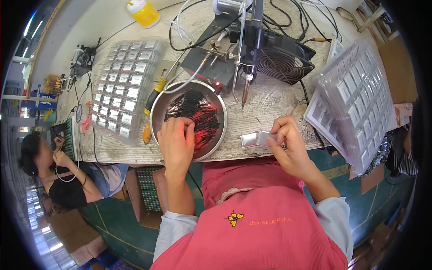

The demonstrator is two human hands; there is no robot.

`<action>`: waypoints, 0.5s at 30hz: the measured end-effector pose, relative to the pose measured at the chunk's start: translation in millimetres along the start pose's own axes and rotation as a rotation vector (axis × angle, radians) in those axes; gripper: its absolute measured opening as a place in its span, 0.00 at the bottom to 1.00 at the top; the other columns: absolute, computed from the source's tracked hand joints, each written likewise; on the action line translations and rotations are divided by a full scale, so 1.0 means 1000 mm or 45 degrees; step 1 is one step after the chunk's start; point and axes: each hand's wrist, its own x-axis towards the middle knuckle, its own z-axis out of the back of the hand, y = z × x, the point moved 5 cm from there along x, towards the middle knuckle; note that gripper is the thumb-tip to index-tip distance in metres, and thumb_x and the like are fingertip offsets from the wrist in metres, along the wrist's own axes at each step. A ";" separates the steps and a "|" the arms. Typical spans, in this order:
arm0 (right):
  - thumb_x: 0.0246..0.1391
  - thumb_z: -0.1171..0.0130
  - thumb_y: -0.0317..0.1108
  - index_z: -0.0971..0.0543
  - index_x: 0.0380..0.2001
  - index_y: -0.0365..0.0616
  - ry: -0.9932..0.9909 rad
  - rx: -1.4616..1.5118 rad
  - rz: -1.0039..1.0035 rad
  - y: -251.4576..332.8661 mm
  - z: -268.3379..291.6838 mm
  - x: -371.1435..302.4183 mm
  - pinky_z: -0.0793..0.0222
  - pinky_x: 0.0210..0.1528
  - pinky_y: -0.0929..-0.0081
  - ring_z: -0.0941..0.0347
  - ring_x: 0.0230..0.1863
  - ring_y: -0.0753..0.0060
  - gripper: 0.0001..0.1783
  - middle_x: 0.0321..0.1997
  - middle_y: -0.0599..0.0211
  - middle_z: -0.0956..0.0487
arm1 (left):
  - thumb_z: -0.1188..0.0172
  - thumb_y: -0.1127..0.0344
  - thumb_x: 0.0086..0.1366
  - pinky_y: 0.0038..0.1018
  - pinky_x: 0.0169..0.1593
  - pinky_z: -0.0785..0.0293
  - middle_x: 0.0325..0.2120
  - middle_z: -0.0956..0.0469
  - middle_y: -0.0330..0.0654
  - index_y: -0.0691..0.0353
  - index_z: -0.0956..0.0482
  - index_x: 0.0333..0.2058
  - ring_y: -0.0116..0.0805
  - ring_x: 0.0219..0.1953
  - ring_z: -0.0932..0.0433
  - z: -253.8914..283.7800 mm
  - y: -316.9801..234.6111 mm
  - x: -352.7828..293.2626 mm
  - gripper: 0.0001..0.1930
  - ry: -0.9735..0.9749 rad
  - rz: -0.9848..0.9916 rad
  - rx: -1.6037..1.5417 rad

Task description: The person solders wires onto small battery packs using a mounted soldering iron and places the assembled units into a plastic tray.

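A round metal bowl (pixel 155 112) holds a heap of short, thin black and red wires (pixel 204 110). My left hand (pixel 177 141) reaches over its near rim, fingers bent down and drawn together at the wires; whatever is between the fingertips is hidden. Pinched between the thumb and fingers of my right hand (pixel 288 143) is a flat silver pouch cell (pixel 265 137). Next to it, at the table's front edge, a second silver pouch cell (pixel 249 140) lies flat. Behind them a soldering iron (pixel 245 92) hangs tip down from a stand.
Trays of silver cells stand left (pixel 119 85) and right (pixel 360 99) on the table (pixel 270 108). A black fan (pixel 283 60) and dark box (pixel 209 67) sit behind; a yellow-handled tool (pixel 155 95) lies beside the bowl. Another person (pixel 67 175) works at far left.
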 end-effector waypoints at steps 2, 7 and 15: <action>0.49 0.44 0.18 0.38 0.30 0.43 0.037 0.037 -0.069 -0.003 -0.002 -0.001 0.38 0.40 0.74 0.36 0.34 0.63 0.13 0.36 0.59 0.33 | 0.42 0.68 0.59 0.37 0.40 0.37 0.29 0.26 0.39 0.58 0.24 0.31 0.42 0.36 0.29 -0.001 0.001 -0.001 0.02 0.009 0.008 -0.029; 0.49 0.43 0.20 0.38 0.30 0.43 0.071 0.202 -0.084 -0.004 -0.004 0.003 0.39 0.41 0.73 0.35 0.36 0.64 0.13 0.36 0.60 0.33 | 0.45 0.70 0.61 0.38 0.39 0.37 0.30 0.26 0.42 0.60 0.25 0.33 0.43 0.35 0.28 -0.002 0.002 -0.001 0.02 -0.038 0.005 -0.094; 0.57 0.49 0.28 0.35 0.32 0.40 0.114 0.279 -0.105 -0.005 -0.011 0.004 0.39 0.42 0.73 0.37 0.37 0.65 0.06 0.37 0.60 0.34 | 0.48 0.72 0.64 0.36 0.41 0.31 0.31 0.25 0.47 0.66 0.26 0.35 0.47 0.36 0.26 0.005 -0.003 -0.002 0.04 -0.154 0.112 -0.305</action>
